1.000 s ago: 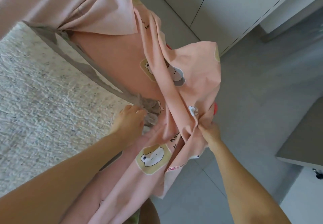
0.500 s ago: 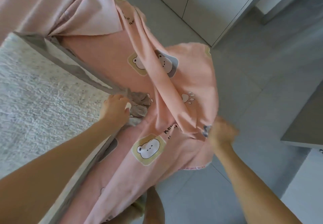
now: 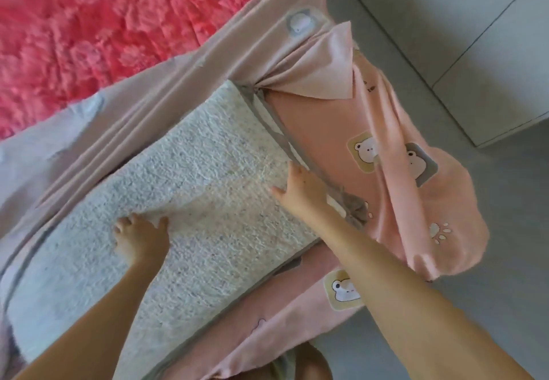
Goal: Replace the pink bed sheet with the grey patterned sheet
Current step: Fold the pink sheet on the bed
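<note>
1. Pink bed sheet, printed with little bears, is off this corner of the bed. It hangs in a loose heap to the right of the right hand, down toward the grey floor, and another band of it lies bunched beyond both hands.
2. Both hands lie well apart on the bared white fleecy mattress pad.
3. The right hand is flat, its fingers straight and reaching the pad's grey edging.
4. The left hand sits on the pad with its fingers bent. Whether they pinch the pile cannot be told.
5. Neither hand holds the pink sheet.
6. The step in hand looks like stripping, which seems partly done, with only this corner freed.
7. The next move likely calls for taking hold of the bunched band ahead of the hands and drawing it off the rest of the bed, from under the coral quilted blanket beyond.
8. The grey patterned sheet is not in view.
</note>
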### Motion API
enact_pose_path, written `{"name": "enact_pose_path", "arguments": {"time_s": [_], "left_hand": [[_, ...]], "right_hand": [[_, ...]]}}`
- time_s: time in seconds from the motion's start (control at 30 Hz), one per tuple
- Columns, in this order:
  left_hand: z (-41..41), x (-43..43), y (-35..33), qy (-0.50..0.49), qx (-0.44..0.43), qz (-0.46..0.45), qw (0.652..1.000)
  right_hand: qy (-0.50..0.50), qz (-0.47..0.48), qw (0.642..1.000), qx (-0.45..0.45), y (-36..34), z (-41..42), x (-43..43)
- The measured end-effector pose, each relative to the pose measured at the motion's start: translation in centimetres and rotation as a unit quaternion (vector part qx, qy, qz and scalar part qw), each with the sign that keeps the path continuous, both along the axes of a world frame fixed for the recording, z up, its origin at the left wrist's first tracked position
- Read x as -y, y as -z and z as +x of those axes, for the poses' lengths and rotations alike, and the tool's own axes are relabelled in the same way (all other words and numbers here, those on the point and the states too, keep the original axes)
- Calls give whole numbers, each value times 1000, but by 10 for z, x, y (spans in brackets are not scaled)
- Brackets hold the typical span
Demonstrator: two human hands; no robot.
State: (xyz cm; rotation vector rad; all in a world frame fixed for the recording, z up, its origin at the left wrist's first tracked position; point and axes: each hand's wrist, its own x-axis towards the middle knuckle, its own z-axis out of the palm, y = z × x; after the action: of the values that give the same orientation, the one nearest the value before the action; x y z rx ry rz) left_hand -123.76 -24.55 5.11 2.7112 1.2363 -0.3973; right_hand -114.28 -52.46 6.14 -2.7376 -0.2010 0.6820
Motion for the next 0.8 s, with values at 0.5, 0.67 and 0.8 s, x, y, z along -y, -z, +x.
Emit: {"name": "enact_pose_path", "arguments": {"time_s": [0.5, 0.67, 0.8], "left_hand": [[-114, -157, -5, -372, -5, -106, 922], [-113, -165, 2, -318, -45, -67, 944], [-114, -174, 1, -231, -29, -64, 970]], "right_hand": [[103, 33, 994, -33, 35, 50, -58], [47, 18, 996, 69, 1, 26, -80], [-6, 30, 991, 127, -44, 3, -88]]}}
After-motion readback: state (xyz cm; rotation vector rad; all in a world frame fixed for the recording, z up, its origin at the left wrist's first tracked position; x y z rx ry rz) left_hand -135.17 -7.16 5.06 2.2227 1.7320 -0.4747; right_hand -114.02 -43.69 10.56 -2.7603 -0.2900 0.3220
